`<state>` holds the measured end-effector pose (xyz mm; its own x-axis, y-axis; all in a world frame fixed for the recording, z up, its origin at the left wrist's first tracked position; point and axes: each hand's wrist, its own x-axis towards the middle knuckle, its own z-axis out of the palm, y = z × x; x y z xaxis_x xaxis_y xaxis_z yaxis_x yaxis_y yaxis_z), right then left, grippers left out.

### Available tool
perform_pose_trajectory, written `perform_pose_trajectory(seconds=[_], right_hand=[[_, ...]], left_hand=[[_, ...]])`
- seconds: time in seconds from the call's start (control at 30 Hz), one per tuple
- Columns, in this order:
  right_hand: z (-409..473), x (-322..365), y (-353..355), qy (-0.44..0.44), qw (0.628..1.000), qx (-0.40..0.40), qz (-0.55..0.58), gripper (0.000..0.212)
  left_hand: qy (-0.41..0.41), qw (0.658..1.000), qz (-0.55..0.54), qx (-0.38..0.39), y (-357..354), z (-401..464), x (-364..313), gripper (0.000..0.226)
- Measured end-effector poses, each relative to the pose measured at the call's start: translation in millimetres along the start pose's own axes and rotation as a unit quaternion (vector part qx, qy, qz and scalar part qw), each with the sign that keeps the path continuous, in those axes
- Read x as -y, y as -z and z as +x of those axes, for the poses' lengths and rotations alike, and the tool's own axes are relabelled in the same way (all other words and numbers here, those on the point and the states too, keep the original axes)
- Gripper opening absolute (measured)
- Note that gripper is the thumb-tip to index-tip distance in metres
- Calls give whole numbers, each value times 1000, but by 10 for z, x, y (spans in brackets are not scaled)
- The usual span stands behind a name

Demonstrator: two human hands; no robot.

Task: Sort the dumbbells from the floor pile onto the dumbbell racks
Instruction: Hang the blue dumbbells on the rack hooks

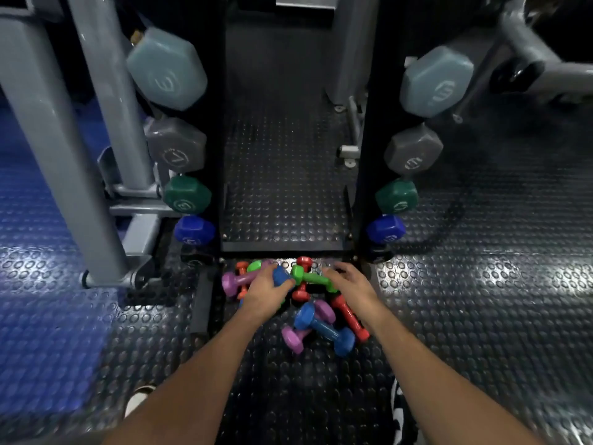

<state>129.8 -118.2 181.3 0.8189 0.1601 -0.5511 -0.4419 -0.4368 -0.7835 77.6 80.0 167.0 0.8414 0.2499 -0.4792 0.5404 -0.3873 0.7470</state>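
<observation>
A pile of small coloured dumbbells lies on the studded floor in front of the black rack (pixel 221 130). My left hand (pixel 264 295) grips a blue dumbbell (pixel 282 276) at the pile's left. My right hand (pixel 351 287) reaches over a green dumbbell (pixel 313 277), fingers spread and blurred, touching its near end. Nearer me lie another blue dumbbell (pixel 324 329), a purple one (pixel 293 338) and a red one (pixel 348 316). A purple dumbbell (pixel 234 282) and an orange one (pixel 242 268) sit at the left.
The rack's two sides hold light blue (pixel 167 69), grey (pixel 176 146), green (pixel 187 194) and dark blue (pixel 194 231) dumbbells on the left, and matching ones such as the light blue dumbbell (pixel 434 81) on the right. A grey machine frame (pixel 48 139) stands left. My shoe (pixel 138 399) shows below.
</observation>
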Motion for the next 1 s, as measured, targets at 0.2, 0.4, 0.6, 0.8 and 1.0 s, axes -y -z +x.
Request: perform_pose_trajectory(seconds=[0.2,0.4,0.6,0.8,1.0], right_hand=[[294,-732,-18,-75,997,-29,2,75],[505,-1219,-98,-127,990,-64,25,49],[695,-1593,-163,-178,971,-107,-120,40],[806,-1901,-244,-252,946,-156,-134,50],[920,-2193,-300,-291,946,-122,-77,45]], left_hand=[[40,997,33,48,-444,285,252,66],[72,993,52,75,-866,519,412,46],[88,986,94,109,-1118,710,653,65],[100,979,140,110,-1356,821,903,71],[80,975,186,92,-1498,864,947,70]])
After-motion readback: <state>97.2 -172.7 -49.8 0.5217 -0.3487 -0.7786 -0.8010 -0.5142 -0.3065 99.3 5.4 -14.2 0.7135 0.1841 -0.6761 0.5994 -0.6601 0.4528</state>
